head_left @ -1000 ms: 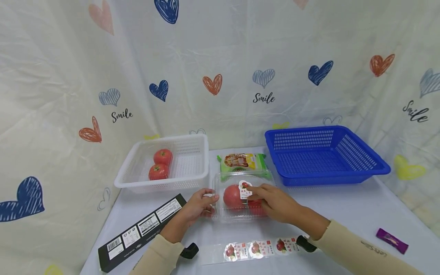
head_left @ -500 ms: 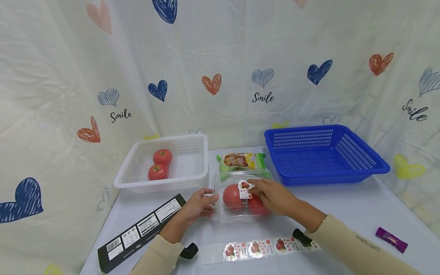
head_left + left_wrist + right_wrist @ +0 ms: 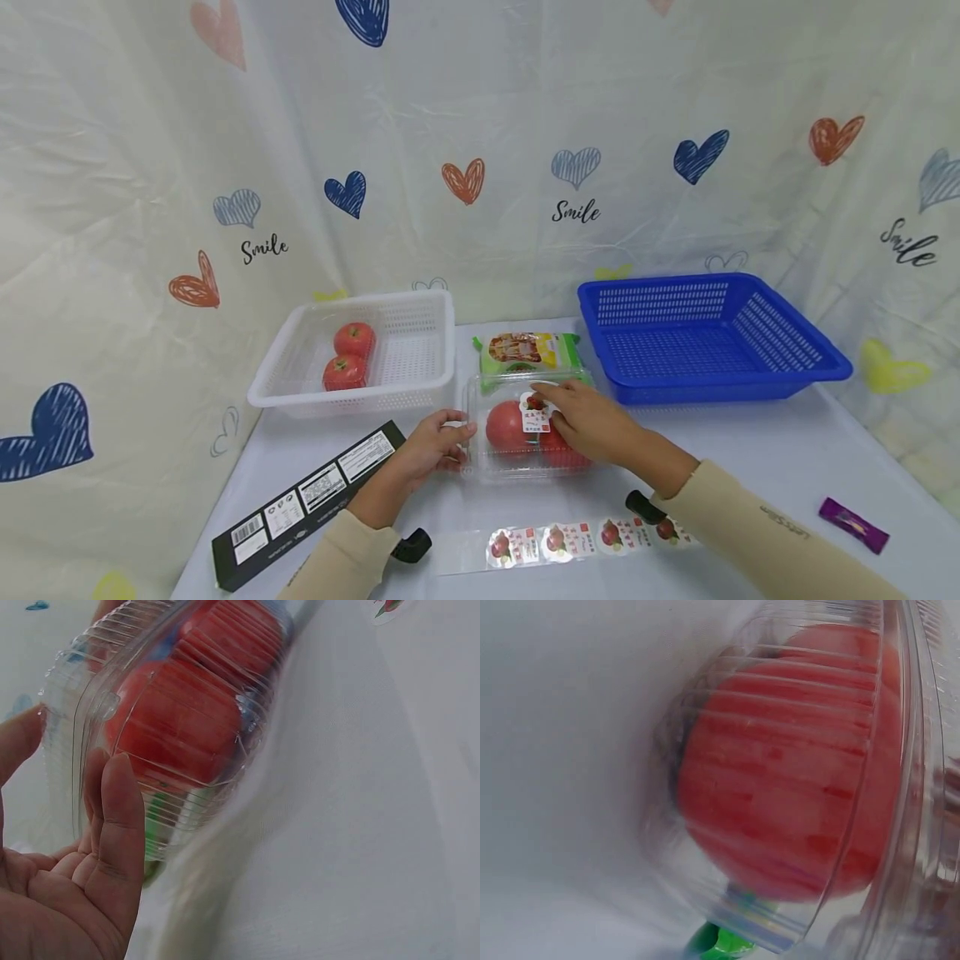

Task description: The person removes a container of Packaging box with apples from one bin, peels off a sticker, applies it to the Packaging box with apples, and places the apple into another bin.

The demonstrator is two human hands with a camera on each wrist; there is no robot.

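A clear plastic clamshell box [image 3: 501,472] with red, tomato-like fruits [image 3: 508,429] inside sits at mid-table in the head view. My left hand [image 3: 437,446] grips its left edge, the thumb on the lid side and the fingers along the lower side in the left wrist view. On the lid lies a white sticker [image 3: 534,421] with a red fruit picture. The fingers of my right hand [image 3: 596,421] rest on the sticker's upper right part, extended. The right wrist view shows a fruit [image 3: 787,780] through the ribbed wall; the right fingertips are hardly visible there.
Behind the box lies a green food packet [image 3: 528,352]. A white basket [image 3: 300,400] with boxed fruits stands back left, a blue basket [image 3: 720,392] back right. A black carton [image 3: 307,508], a sticker strip [image 3: 555,543] and a purple packet [image 3: 853,525] lie nearer.
My right hand's fingers have shifted over the sticker, up and slightly left, uncovering more of its lower part. The left hand keeps its hold on the box.
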